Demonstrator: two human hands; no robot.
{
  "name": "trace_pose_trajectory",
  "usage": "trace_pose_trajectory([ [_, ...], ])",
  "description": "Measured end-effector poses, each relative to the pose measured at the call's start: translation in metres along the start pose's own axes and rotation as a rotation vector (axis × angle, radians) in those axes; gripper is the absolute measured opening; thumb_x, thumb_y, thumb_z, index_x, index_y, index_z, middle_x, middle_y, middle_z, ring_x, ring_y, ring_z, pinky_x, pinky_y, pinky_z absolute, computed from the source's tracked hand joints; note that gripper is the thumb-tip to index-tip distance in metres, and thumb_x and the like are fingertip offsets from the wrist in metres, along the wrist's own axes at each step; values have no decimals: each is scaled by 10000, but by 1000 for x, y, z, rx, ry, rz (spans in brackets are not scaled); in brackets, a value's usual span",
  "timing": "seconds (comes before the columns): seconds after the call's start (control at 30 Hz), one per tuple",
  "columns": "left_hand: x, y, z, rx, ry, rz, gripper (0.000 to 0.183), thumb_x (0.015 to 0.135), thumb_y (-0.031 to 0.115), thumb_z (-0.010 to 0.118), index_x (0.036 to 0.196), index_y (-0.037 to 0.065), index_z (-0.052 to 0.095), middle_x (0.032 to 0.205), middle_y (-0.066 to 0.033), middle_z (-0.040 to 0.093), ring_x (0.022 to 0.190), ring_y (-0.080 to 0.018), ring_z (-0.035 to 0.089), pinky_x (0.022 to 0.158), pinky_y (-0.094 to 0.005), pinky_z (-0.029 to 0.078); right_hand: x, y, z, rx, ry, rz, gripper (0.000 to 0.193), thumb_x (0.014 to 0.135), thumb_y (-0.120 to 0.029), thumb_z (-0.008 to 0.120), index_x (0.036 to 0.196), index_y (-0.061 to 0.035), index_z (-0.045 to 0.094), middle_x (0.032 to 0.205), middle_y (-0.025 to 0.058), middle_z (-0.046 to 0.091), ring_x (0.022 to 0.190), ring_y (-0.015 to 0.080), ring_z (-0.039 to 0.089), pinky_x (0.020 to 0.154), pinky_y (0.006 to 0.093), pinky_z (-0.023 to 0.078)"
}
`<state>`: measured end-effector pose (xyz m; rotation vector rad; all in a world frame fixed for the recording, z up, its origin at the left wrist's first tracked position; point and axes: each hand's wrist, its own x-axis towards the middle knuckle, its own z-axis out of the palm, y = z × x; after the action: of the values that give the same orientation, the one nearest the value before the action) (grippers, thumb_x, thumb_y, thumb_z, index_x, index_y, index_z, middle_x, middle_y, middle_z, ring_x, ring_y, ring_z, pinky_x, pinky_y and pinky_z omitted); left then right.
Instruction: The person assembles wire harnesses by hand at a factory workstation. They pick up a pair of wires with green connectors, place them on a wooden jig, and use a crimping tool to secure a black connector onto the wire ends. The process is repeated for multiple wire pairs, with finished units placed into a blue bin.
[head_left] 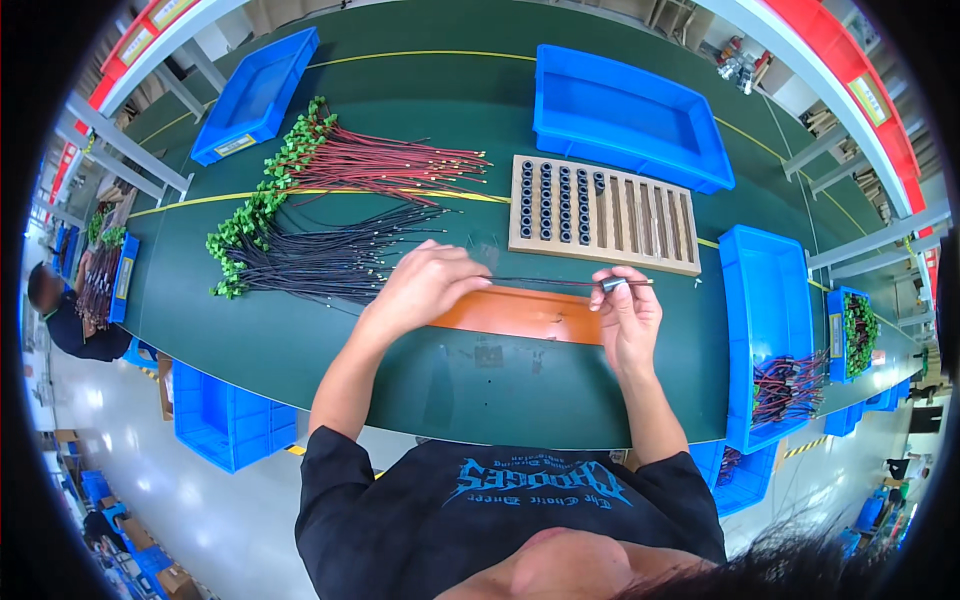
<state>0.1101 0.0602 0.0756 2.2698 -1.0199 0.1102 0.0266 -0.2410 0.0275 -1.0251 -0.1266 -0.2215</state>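
A thin dark wire lead (540, 282) runs between my two hands above an orange strip (520, 316) on the green bench. My left hand (425, 283) is closed around the lead, fingers pinched together. Between the fingertips of my right hand (630, 315) is a small dark cylindrical sleeve (612, 285), and wire ends show to its right. Left of my left hand lie black leads (320, 255) with green connectors (240, 235); red leads (390, 160) lie beyond them. A wooden rack (520, 235) holds rows of black cylinders (564, 205) in its left slots.
Blue bins stand at the far left (205, 145) and beyond the rack (640, 150). A long blue bin (740, 300) on the right holds red and black leads (785, 385). Metal shelf frames (895, 230) rise at both sides. A person (85, 325) sits at far left.
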Motion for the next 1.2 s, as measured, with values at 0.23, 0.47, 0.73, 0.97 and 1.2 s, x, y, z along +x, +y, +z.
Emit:
trace_pose_trajectory([
  [0.23,2,42,4,-405,-241,-18,165,914,170,767,1010,36,780,786,-105,698,708,-248,649,713,-377,501,-14,28,37,-257,-359,96,211,1066,-13,530,1272,-19,575,1221,210,691,1048,227,697,906,367,589],
  [0.47,-33,13,-3,-555,-129,-311,279,893,80,790,1162,16,752,894,-79,757,814,-147,708,710,-297,542,-16,25,47,-86,-331,111,213,1064,14,522,1263,0,594,1221,188,690,1090,232,694,978,378,581],
  [0.73,-64,-17,-22,-826,-189,-364,464,852,-50,787,1299,-11,669,1144,-101,714,1027,-157,699,893,-310,587,-30,65,56,-93,-206,203,196,1088,-56,517,1244,9,616,1238,177,684,1183,267,675,989,370,599],
  [0.97,-88,-52,-4,-873,3,-466,319,888,-112,725,1200,-47,707,1153,-89,654,989,-145,698,893,-260,606,-34,75,47,-40,-85,199,204,1093,-103,521,1278,-41,581,1289,242,650,1171,341,685,950,435,626],
  [1.2,-81,-48,12,-833,125,-445,208,923,-61,719,1126,-32,751,1097,-103,693,940,-157,711,873,-275,606,-35,76,47,-71,-72,149,203,1086,-83,527,1275,-28,578,1307,250,644,1157,339,692,938,428,632],
])
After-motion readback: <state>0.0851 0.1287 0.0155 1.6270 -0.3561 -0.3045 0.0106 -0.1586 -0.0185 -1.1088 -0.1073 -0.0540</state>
